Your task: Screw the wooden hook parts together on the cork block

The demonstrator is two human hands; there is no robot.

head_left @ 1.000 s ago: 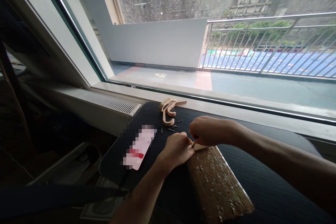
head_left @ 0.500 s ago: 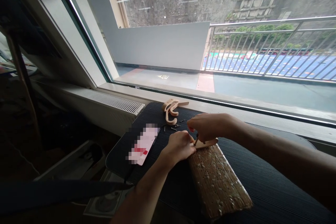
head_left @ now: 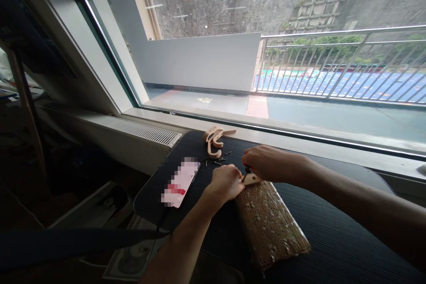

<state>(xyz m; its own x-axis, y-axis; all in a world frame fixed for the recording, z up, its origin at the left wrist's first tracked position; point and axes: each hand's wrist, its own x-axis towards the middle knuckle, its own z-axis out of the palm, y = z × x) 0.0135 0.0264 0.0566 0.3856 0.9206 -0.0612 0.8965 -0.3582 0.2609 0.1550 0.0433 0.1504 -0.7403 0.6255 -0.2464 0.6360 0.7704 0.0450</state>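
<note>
My right hand (head_left: 261,162) is closed around a screwdriver (head_left: 246,172) whose handle is mostly hidden in the fist. Its thin shaft points down at a pale wooden strip (head_left: 254,179) with a dark hole in it. This strip lies across the far end of a brown ribbed board (head_left: 273,222) dotted with small holes and shiny spots. My left hand (head_left: 228,182), fingers closed, holds the strip's left end against the board. Beyond the hands are curved wooden hooks (head_left: 214,142) in a small pile, with several loose screws (head_left: 218,162) near them.
A pink-and-white phone-like object (head_left: 181,184), partly blurred, lies at the left of the black table (head_left: 336,204). A white radiator (head_left: 133,128) adjoins the table's left side. The window sill (head_left: 282,142) runs along the back, below a large window.
My right hand has shifted slightly and its grip has turned, showing more of the wooden strip and its hole. The left hand keeps its hold. The whole view has shifted a little.
</note>
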